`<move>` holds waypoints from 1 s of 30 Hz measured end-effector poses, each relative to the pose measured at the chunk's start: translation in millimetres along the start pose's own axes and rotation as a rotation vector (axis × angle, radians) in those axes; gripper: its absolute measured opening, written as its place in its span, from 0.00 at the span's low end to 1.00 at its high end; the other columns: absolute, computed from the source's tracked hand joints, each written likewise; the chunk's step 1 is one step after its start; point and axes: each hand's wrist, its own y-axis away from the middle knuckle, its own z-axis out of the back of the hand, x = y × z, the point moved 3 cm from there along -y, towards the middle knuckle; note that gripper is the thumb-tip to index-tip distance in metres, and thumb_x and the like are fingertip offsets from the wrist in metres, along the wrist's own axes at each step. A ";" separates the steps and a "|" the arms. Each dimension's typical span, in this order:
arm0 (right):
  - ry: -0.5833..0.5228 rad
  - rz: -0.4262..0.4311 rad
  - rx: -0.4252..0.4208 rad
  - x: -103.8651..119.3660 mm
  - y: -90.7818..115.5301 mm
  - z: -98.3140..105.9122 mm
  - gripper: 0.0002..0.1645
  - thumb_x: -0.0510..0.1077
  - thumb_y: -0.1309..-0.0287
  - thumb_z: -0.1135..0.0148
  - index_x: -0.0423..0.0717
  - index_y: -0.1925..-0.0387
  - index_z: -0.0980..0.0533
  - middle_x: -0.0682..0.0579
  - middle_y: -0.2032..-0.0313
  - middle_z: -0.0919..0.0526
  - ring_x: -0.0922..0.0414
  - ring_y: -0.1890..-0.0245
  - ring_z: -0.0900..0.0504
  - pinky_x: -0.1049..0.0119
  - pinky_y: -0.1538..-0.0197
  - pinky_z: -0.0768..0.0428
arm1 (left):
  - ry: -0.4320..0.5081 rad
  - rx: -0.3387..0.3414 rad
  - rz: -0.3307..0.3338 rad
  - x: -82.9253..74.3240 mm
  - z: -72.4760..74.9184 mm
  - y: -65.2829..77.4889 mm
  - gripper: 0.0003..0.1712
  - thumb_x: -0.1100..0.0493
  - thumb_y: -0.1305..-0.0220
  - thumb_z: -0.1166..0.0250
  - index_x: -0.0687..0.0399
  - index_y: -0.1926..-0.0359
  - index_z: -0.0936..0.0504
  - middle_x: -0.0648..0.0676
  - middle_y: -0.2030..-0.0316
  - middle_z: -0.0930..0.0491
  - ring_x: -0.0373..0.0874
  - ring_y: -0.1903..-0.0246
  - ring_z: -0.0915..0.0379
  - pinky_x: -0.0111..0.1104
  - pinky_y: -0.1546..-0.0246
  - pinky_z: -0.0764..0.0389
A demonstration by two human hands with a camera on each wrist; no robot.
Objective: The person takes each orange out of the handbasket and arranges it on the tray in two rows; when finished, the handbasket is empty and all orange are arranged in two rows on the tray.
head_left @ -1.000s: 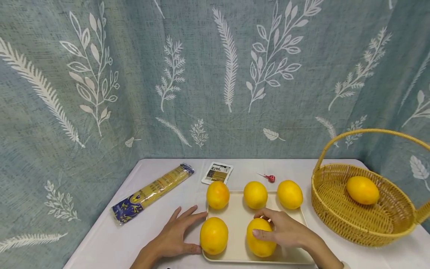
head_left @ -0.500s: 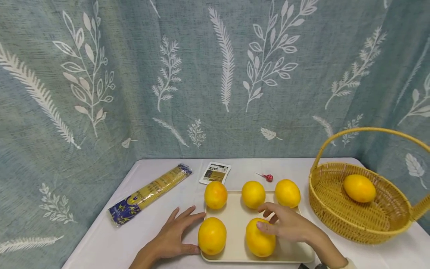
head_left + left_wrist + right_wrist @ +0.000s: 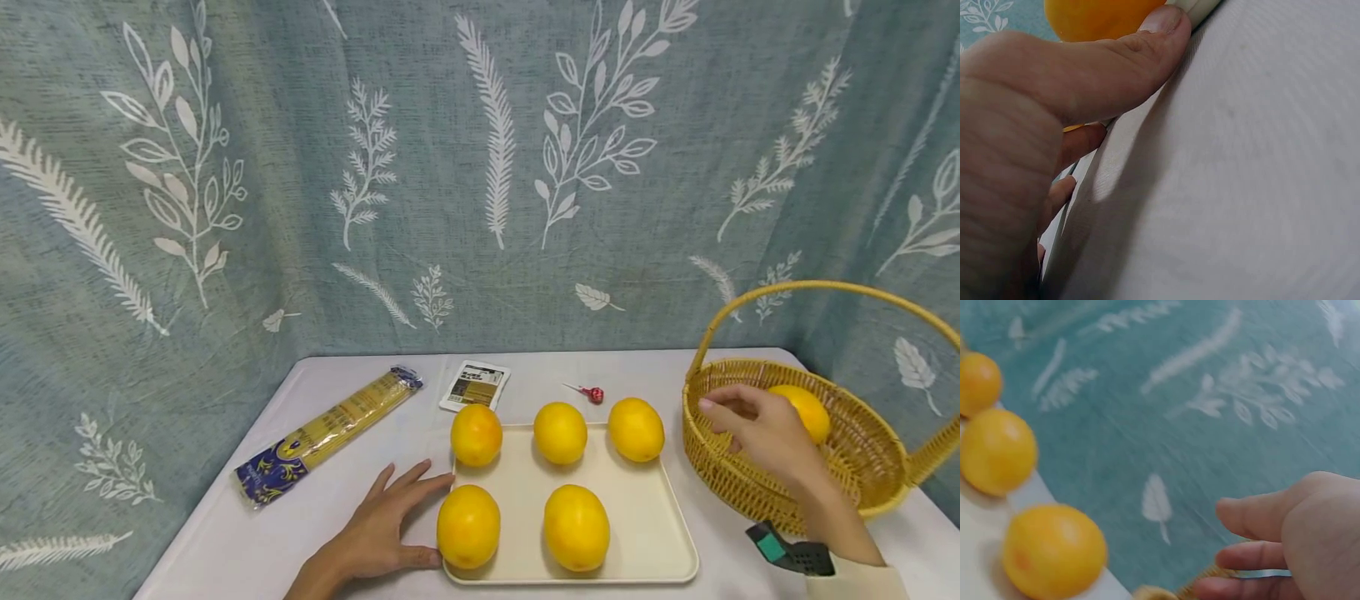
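Yellow-orange, roundish fruits lie on a cream rectangular tray [image 3: 652, 517], three along the back and two at the front. My left hand [image 3: 386, 529] rests at the tray's left edge with its fingers spread. Its thumb tip [image 3: 1169, 22] is at the tray's rim beside the front left fruit [image 3: 468, 527]. My right hand [image 3: 772, 433] is over the left side of a wicker basket [image 3: 738, 479], fingers loosely bent and holding nothing. Partly hidden behind that hand, one more yellow fruit [image 3: 808, 412] lies in the basket. The front right fruit [image 3: 577, 528] sits untouched on the tray.
A pack of spaghetti [image 3: 330, 435] lies slantwise on the left. Behind the tray are a small flat white packet [image 3: 475, 386] and a red lollipop [image 3: 594, 394]. The basket's tall handle [image 3: 817, 285] arches up at the right. A patterned teal curtain [image 3: 420, 167] closes off the back.
My right hand has let go of the front right fruit and moved right, from the tray to over the basket. That fruit stays on the tray. My left hand keeps its place.
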 end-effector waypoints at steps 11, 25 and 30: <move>0.123 -0.112 -0.190 -46.3 -7.7 40.5 0.29 0.47 0.21 0.60 0.35 0.28 0.37 0.24 0.28 0.42 0.25 0.32 0.42 0.27 0.44 0.33 | 0.001 0.003 0.014 1.4 1.9 -0.6 0.55 0.28 0.60 0.23 0.34 0.28 0.30 0.54 0.27 0.32 0.60 0.24 0.47 0.65 0.25 0.65; 0.400 -0.080 -0.178 -77.8 -11.1 49.8 0.39 0.40 0.33 0.42 0.22 0.30 0.45 0.19 0.46 0.40 0.24 0.50 0.42 0.34 0.54 0.40 | -0.021 0.004 -0.005 0.1 0.6 -0.5 0.56 0.28 0.60 0.24 0.34 0.28 0.30 0.54 0.28 0.32 0.60 0.24 0.47 0.65 0.24 0.64; 0.408 -0.109 -0.175 -79.2 -10.5 48.8 0.33 0.43 0.37 0.34 0.27 0.37 0.33 0.23 0.51 0.38 0.28 0.53 0.42 0.39 0.59 0.41 | -0.020 0.004 0.004 0.6 -0.6 0.2 0.56 0.27 0.61 0.24 0.33 0.28 0.30 0.54 0.27 0.32 0.60 0.24 0.47 0.65 0.24 0.64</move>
